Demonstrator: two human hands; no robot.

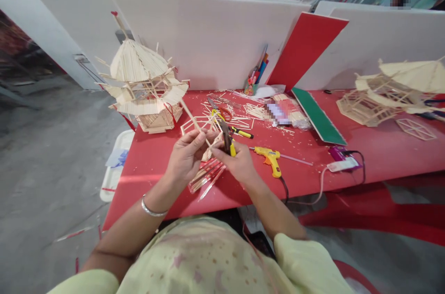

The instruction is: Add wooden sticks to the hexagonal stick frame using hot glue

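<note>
My left hand (186, 154), with a silver bangle on the wrist, pinches a thin pale wooden stick (190, 113) that slants up to the left. My right hand (238, 159) is wrapped round pliers (227, 136) with yellow on their handles, jaws up. Its thumb and fingertips also meet the stick's lower end. Under the hands lie more sticks (205, 177) in clear plastic wrapping. Just behind them, a small stick frame (189, 125) is partly hidden by my fingers.
A pagoda-like stick model (139, 64) stands at the table's left; another model (375, 94) is at the right. A yellow glue gun (271, 157) with a cord, a yellow-black cutter (242, 132), a green board (318, 115) and a pen holder (251, 86) lie or stand on the red table (146, 196).
</note>
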